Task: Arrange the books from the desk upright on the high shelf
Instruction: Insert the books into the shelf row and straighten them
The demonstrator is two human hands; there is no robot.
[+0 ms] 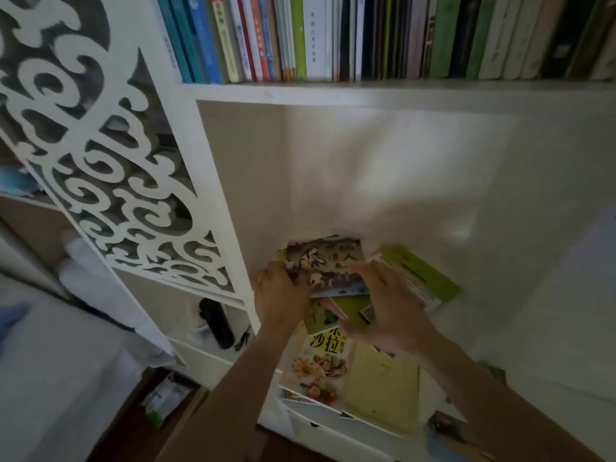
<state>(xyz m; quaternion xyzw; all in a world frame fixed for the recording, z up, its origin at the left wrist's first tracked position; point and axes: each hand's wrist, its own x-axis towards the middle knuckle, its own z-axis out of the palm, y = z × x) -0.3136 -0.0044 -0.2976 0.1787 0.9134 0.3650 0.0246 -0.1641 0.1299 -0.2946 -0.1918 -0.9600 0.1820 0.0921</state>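
Our left hand [281, 291] curls its fingers round the left edge of a book with a dark illustrated cover [328, 263], gripping it. Our right hand [383, 305] is spread, fingers straight and slightly fanned, the fingertips at that same book's right edge; whether they press it or only hover over it we cannot tell.

That book lies on top of a loose heap on the white surface [533, 295], tucked into the corner beneath the high shelf [366, 90]. Just right of it lies a green book [423, 275], partly under our right hand. Nearer to us lie a salad cookbook [321, 361] with yellow lettering and food photos, and beside it a pale yellow-green book [383, 385]; both reach the front edge of the surface.

Up on the high shelf a full row of upright books [366, 35] stands spine out. To the left, a white carved fretwork panel [100, 145] slants down, and below it a black cylinder [216, 323] stands in a small cubby.

Both forearms reach forward and down from the lower edge of the view, converging on the heap, the right wrist bent with the palm facing down.
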